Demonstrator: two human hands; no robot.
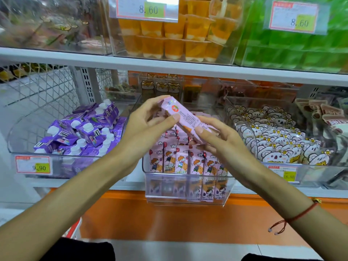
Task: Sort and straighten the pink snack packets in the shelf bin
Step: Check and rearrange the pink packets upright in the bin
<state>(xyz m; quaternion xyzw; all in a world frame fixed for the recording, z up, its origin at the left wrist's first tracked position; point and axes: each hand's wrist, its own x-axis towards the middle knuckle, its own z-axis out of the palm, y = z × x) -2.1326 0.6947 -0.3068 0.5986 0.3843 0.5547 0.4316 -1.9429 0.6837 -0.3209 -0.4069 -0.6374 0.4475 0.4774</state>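
Gripping pink packet with both hands

A packet is held above the middle bin between the left hand and right hand; more packets stand upright in rows in that bin. A bin of cartons sits to its left, a bin of pouches to its right. Cups fill a bin on the shelf above.

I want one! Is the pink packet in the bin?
Out: both hands hold the pink snack packet above the clear plastic bin.
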